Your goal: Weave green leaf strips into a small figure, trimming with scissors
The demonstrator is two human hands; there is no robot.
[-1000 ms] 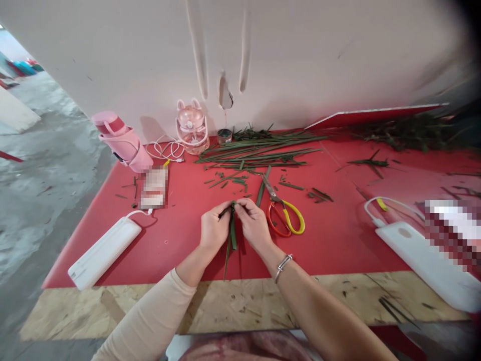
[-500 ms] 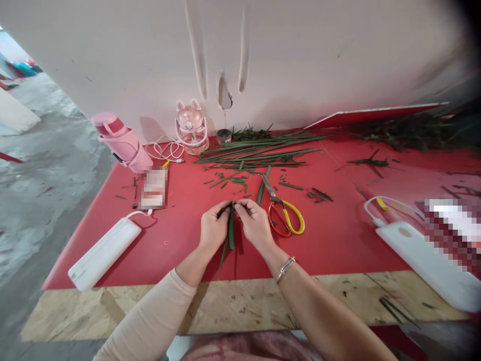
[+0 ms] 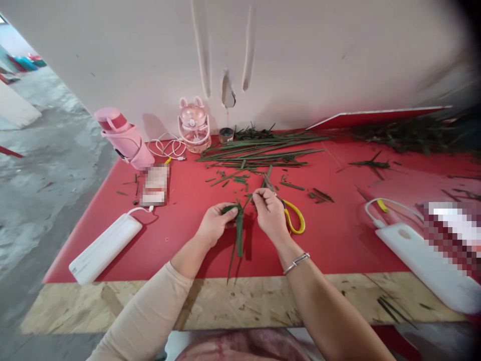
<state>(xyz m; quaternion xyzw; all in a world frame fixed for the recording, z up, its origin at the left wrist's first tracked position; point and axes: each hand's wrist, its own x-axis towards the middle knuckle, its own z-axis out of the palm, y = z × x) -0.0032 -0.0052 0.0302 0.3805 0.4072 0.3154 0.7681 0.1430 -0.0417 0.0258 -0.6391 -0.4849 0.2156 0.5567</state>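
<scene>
Red counter [image 3: 330, 240] against a pale wall. Left hand [image 3: 214, 225] pinches the folded leaf strips [image 3: 239, 235], which hang between the hands; right hand [image 3: 270, 215] pinches one thin end, scissors [image 3: 295, 218] just beyond it. Judged best: firm left pinch, steady right pull.

Right hand [image 3: 270, 215]: drawn up, away from the left hand [image 3: 216, 225] — the leaf [image 3: 239, 233] now stretched between them.
Scissors [image 3: 295, 220]: red loop now hidden behind it.

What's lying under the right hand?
Yellow-handled scissors: one loop shows beside the right hand, which pinches a green leaf strip; the other loop is covered.
</scene>
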